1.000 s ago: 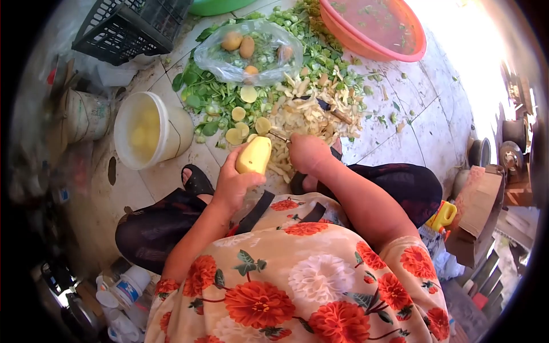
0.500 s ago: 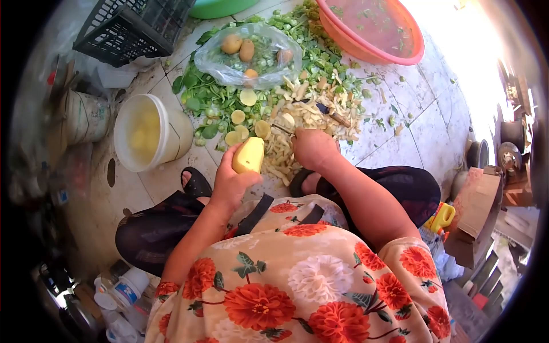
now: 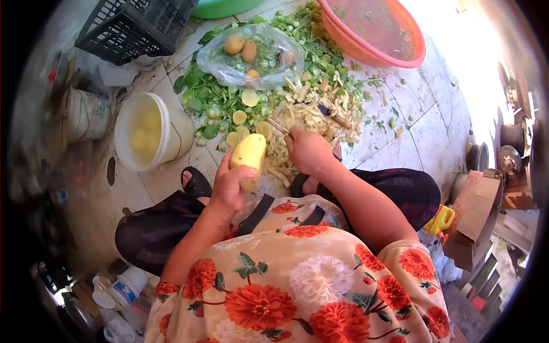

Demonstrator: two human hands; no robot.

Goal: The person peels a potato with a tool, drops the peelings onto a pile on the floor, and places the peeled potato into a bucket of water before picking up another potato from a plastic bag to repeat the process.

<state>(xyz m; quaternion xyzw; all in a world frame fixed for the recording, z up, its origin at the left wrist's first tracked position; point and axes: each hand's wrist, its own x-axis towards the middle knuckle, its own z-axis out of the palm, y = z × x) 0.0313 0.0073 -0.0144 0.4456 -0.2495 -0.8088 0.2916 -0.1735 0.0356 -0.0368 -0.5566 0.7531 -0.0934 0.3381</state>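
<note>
My left hand is wrapped round a potato, thumb across its near side. Most of the potato is bare yellow, with brownish skin at the lower end. My right hand is closed on a slim metal peeler, whose end points up and left, apart from the potato. Its handle is hidden in my fist. Beyond both hands lies a heap of potato peelings. Several pale round slices lie beside the heap on green leaves.
A white bucket with yellow pieces in liquid stands left. Unpeeled potatoes rest on a clear plastic bag. At the back are a black crate and a pink basin of cloudy water. A cardboard box stands right.
The potato has turned in my left hand, so its skin-covered lower end now shows. My right hand has shifted slightly left, and more of the peeler is visible.
</note>
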